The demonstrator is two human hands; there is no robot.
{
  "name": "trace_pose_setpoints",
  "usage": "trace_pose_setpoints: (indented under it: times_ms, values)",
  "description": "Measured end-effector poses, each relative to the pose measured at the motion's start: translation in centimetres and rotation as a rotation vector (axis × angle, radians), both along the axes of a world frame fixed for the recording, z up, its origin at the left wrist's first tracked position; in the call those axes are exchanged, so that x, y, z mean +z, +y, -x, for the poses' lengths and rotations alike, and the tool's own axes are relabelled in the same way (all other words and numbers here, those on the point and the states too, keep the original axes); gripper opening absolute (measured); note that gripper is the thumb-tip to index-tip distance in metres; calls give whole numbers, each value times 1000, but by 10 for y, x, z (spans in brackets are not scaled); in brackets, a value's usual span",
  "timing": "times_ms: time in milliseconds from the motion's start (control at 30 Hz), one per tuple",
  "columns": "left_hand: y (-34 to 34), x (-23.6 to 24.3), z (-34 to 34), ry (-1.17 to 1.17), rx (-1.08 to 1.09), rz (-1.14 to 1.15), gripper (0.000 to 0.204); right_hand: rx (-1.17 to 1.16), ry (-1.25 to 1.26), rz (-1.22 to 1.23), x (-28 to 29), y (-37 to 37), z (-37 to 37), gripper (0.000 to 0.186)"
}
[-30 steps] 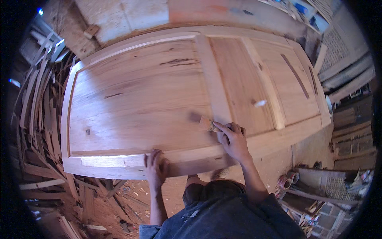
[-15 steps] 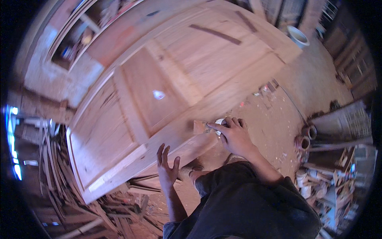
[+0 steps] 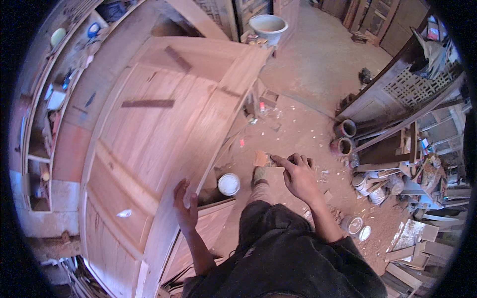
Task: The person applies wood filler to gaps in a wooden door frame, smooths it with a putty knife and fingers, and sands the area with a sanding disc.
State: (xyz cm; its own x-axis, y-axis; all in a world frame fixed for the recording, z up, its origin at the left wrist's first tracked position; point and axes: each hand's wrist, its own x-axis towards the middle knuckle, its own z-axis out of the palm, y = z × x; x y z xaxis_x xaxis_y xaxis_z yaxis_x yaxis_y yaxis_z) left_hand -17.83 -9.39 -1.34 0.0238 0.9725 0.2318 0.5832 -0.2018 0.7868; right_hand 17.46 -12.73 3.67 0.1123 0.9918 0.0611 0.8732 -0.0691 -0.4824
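A large wooden panel door (image 3: 154, 129) lies raised on my left, with two dark wood strips (image 3: 148, 104) and a small white scrap (image 3: 124, 213) on it. My left hand (image 3: 185, 203) is at its near edge, fingers apart and holding nothing; whether it touches the wood I cannot tell. In my right hand (image 3: 300, 179) is a small flat scraper (image 3: 261, 158) with an orange-brown end, the index finger stretched along it. The hand is off the door, over the floor and my foot. Between my hands, beside the door's edge, stands a round white tub (image 3: 229, 184).
A white basin (image 3: 269, 27) stands beyond the door's far end. Shelves with small items (image 3: 56, 99) run along the left. At right are clay-coloured pots (image 3: 341, 146), a latticed wood panel (image 3: 392, 89) and piled scrap (image 3: 422, 188). A paint bucket (image 3: 352, 224) sits on the littered floor.
My view has swung to the right, so the door now sits further left. My right hand has moved with the scraper from the door's edge out over the floor. My left hand remains open.
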Motion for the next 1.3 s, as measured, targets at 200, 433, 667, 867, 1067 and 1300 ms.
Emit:
trace_pose_setpoints:
  times_ms: [200,433,667,867,1067,1300]
  values:
    - [122,-23,-109,-110,135,-30,34,-89,-73,-11,14,84,-91,49]
    - [207,-21,-197,25,271,-57,41,-102,-175,-10,2,219,-192,49]
    - [240,-45,-234,329,449,-51,51,-101,-165,30,-13,365,-273,53]
    - [252,-36,-258,169,745,-134,54,-54,-116,93,-45,499,-337,52]
    - [253,-38,-256,499,926,-94,49,13,-134,63,-83,642,-386,43]
    - [257,-40,-262,499,931,-104,54,38,-454,307,-123,738,-425,40]
